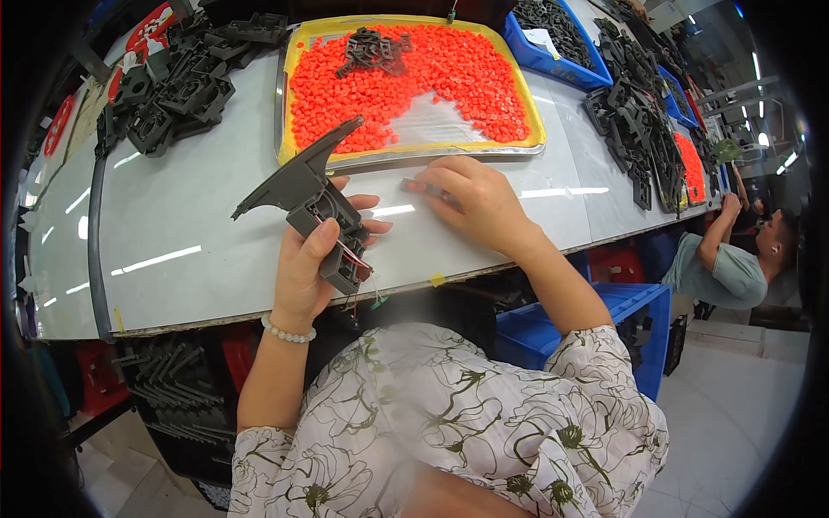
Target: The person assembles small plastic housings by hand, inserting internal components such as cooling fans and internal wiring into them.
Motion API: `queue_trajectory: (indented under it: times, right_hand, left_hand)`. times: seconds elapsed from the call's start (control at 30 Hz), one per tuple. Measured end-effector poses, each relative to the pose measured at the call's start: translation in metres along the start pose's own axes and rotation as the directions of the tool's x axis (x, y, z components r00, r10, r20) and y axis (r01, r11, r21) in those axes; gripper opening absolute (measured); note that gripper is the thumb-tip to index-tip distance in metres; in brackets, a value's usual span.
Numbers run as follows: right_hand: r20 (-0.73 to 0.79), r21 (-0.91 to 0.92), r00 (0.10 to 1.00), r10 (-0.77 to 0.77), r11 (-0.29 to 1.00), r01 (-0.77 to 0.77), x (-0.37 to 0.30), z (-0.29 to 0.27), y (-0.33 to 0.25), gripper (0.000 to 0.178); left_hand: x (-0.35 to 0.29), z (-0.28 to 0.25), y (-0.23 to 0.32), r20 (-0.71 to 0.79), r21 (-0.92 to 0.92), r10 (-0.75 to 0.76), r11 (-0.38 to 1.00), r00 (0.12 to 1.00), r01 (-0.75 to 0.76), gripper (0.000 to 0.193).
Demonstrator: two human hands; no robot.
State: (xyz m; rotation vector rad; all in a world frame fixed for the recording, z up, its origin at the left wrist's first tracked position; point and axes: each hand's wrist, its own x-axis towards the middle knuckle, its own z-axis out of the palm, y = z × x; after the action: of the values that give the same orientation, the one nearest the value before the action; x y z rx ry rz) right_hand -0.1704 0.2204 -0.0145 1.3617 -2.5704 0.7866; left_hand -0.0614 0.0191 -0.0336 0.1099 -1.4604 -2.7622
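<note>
My left hand (298, 272), with a pale bead bracelet at the wrist, is closed around a dark grey plastic housing (332, 229). A broad curved flange tops the housing, and thin red and white wires hang from its lower end beside a small green piece (378, 302). To the right, low over the white table (207, 285), my right hand (475, 203) pinches a small dark grey part (419, 186) with reddish spots. Its fingers hide most of that part. Beyond both hands stands a yellow-rimmed tray (414, 154) of small red plastic pieces (345, 104).
Dark plastic parts (177, 95) are heaped at the far left, and more (626, 121) lie at the right. Small dark clips (371, 52) rest on the red pieces. A blue bin (561, 65) stands behind. Another person (725, 268) sits at the far right.
</note>
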Motion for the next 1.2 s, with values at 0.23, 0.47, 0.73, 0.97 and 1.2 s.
queue_trajectory:
  times: [0.23,0.47,0.73,0.97,1.2]
  right_hand:
    - [-0.042,-0.107,0.991,-0.125,0.987,0.120,0.001,0.007,0.002,0.016]
    - [-0.016,-0.107,0.994,-0.112,0.988,0.109,0.000,0.007,0.000,0.019]
    - [-0.057,-0.041,0.998,-0.040,0.998,0.038,-0.003,0.008,0.004,0.019]
    - [-0.044,0.035,0.999,0.025,0.999,-0.024,0.001,0.008,0.000,0.022]
    - [-0.132,0.360,0.989,0.061,0.933,-0.009,-0.004,-0.006,-0.034,0.025]
  left_hand:
    - [0.001,-0.001,-0.001,0.005,-0.006,0.004,1.000,1.000,-0.004,0.065]
    - [-0.001,-0.001,-0.001,0.003,-0.001,0.001,1.000,1.000,-0.001,0.065]
    - [0.000,-0.001,-0.001,0.007,-0.008,0.005,1.000,1.000,-0.005,0.065]
    - [-0.002,-0.002,0.001,0.007,-0.004,0.015,1.000,1.000,-0.015,0.066]
    - [-0.008,-0.002,0.000,0.048,-0.061,0.088,0.995,0.995,-0.085,0.081]
